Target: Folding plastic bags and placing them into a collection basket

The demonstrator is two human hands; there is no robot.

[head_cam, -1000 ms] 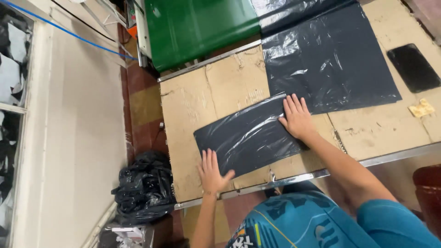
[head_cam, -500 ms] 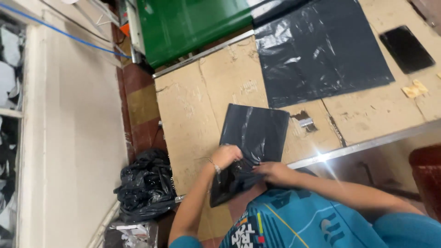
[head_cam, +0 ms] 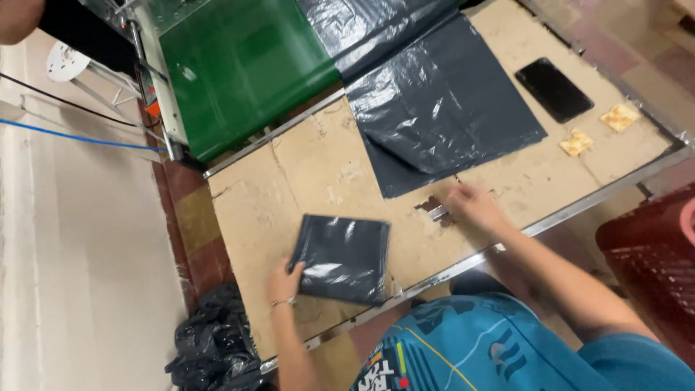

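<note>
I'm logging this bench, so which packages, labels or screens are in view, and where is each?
Phone: far right of table, flat, dark rectangular screen, unlit.
Folded bag: near edge, dark grey square, under left hand.
No labels or signs visible.

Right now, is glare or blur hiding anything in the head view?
Head view: glare streaks the big dark plastic sheet and the folded bag; right hand is motion-blurred near the sheet's edge; left hand on the folded bag is sharper; the phone reads clearly.
</note>
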